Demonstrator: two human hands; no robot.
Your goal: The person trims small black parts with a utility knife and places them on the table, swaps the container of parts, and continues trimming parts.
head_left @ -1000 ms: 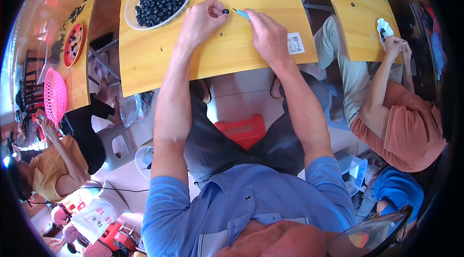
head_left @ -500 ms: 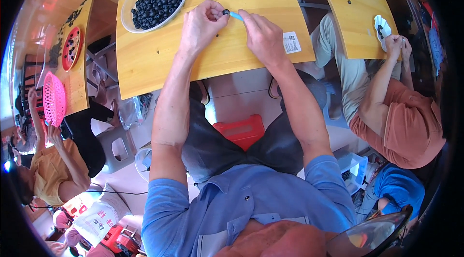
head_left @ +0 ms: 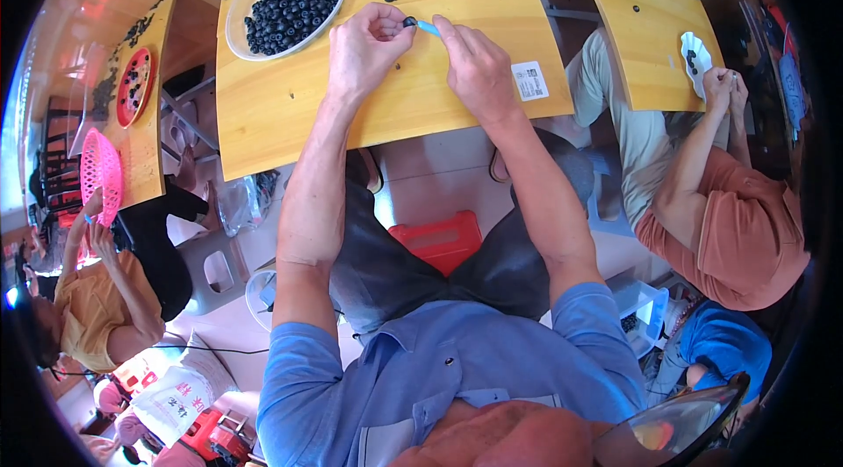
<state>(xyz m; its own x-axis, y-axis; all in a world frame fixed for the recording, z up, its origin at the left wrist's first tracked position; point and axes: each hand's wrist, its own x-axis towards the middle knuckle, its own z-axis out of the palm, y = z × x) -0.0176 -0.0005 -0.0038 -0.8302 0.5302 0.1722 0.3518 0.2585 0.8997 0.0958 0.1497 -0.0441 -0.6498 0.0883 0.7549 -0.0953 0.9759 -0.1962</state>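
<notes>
Together, left hand [head_left: 373, 43] pinching round dark berry [head_left: 409, 21], right hand [head_left: 474, 67] gripping slim blue tool [head_left: 427, 27].

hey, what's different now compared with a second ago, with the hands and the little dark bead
Little changed. The left hand has closed its grip on the small dark bead, which lay loose on the wooden table by its fingertips a second ago. The right hand keeps the thin blue tool at that bead. The clear bowl of dark beads stayed put.

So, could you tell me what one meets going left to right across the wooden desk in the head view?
Clear bowl of dark berries → left hand → dark berry → small blue tool → right hand → white sticker.
</notes>
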